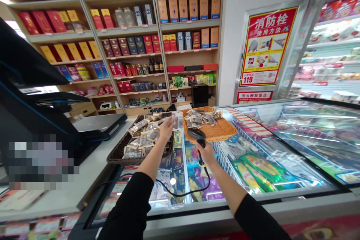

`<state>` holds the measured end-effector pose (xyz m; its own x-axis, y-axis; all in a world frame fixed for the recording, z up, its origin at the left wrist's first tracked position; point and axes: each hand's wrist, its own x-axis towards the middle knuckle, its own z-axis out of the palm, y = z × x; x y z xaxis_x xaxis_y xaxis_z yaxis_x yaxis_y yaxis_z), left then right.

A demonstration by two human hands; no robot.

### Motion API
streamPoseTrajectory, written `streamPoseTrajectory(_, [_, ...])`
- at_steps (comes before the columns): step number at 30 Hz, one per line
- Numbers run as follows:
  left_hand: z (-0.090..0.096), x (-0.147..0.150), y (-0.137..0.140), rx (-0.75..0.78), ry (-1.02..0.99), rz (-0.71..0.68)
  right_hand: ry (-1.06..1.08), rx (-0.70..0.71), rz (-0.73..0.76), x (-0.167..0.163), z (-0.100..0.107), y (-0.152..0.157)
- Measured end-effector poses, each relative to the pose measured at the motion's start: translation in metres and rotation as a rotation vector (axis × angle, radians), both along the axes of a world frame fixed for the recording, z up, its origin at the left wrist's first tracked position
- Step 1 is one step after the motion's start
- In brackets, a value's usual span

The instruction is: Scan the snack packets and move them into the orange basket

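My right hand (pixel 207 152) is wrapped round the handle of a black barcode scanner (pixel 196 133); its cable loops down over the freezer glass. My left hand (pixel 166 129) is closed on a small clear-wrapped packet (pixel 176 120), partly hidden by the fingers, between two baskets. To the left, a dark brown woven basket (pixel 114 154) holds many similar packets with dark contents. Right of the scanner is an orange woven basket (pixel 222 132) with several such packets piled toward its far side.
Both baskets rest on the glass-topped chest freezer (pixel 180 212), with bagged frozen goods below. At left are a counter (pixel 67 189), a flat black device (pixel 98 125) and a dark monitor stand (pixel 33 116). Shelves of boxes (pixel 135 54) line the back wall. A red poster (pixel 268 47) hangs at right.
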<state>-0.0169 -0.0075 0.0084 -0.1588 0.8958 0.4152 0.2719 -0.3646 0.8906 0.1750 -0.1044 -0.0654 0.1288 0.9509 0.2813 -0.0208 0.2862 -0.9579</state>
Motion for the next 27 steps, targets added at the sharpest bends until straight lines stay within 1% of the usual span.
streamPoseTrajectory(3, [0.024, -0.015, -0.018, 0.122, 0.163, 0.318, 0.001, -0.013, -0.049, 0.007, -0.004, 0.004])
streamPoseTrajectory(5, [0.036, -0.034, -0.031, 0.119, 0.308, 0.487, -0.015, -0.020, -0.068, 0.009, -0.005, 0.005])
streamPoseTrajectory(6, [0.039, -0.044, -0.037, 0.075, 0.403, 0.564, -0.021, -0.020, -0.069, 0.009, -0.006, 0.005])
streamPoseTrajectory(8, [0.040, -0.064, -0.045, -0.101, 0.583, 0.670, -0.031, -0.012, -0.063, 0.007, -0.007, 0.004])
streamPoseTrajectory(9, [0.038, -0.072, -0.048, -0.183, 0.648, 0.697, -0.032, -0.010, -0.059, 0.006, -0.007, 0.004])
streamPoseTrajectory(10, [0.036, -0.077, -0.050, -0.230, 0.687, 0.707, -0.027, -0.012, -0.055, 0.005, -0.006, 0.004])
streamPoseTrajectory(11, [0.034, -0.080, -0.051, -0.229, 0.707, 0.705, -0.019, -0.018, -0.049, 0.005, -0.006, 0.004])
streamPoseTrajectory(13, [0.034, -0.077, -0.050, -0.117, 0.723, 0.668, 0.010, -0.035, -0.042, 0.009, -0.003, 0.006])
streamPoseTrajectory(15, [0.038, -0.063, -0.044, 0.007, 0.720, 0.597, 0.025, -0.035, -0.054, 0.023, 0.000, 0.009])
streamPoseTrajectory(16, [0.042, -0.052, -0.040, 0.039, 0.717, 0.543, 0.026, -0.028, -0.070, 0.033, 0.002, 0.011])
streamPoseTrajectory(18, [0.049, -0.026, -0.026, 0.057, 0.714, 0.396, 0.039, -0.013, -0.132, 0.058, 0.003, 0.016])
streamPoseTrajectory(20, [0.050, 0.006, -0.009, 0.021, 0.699, 0.208, 0.108, -0.021, -0.216, 0.084, 0.002, 0.020])
streamPoseTrajectory(21, [0.048, 0.024, 0.001, -0.028, 0.671, 0.112, 0.154, -0.040, -0.255, 0.095, 0.001, 0.023])
streamPoseTrajectory(23, [0.036, 0.063, 0.022, -0.167, 0.563, -0.041, 0.245, -0.091, -0.308, 0.112, -0.003, 0.026])
streamPoseTrajectory(24, [0.029, 0.082, 0.032, -0.241, 0.502, -0.103, 0.286, -0.114, -0.322, 0.117, -0.005, 0.028])
streamPoseTrajectory(25, [0.020, 0.100, 0.042, -0.279, 0.473, -0.143, 0.312, -0.129, -0.326, 0.119, -0.006, 0.029])
streamPoseTrajectory(27, [0.004, 0.134, 0.061, -0.341, 0.418, -0.186, 0.340, -0.114, -0.345, 0.119, -0.006, 0.032])
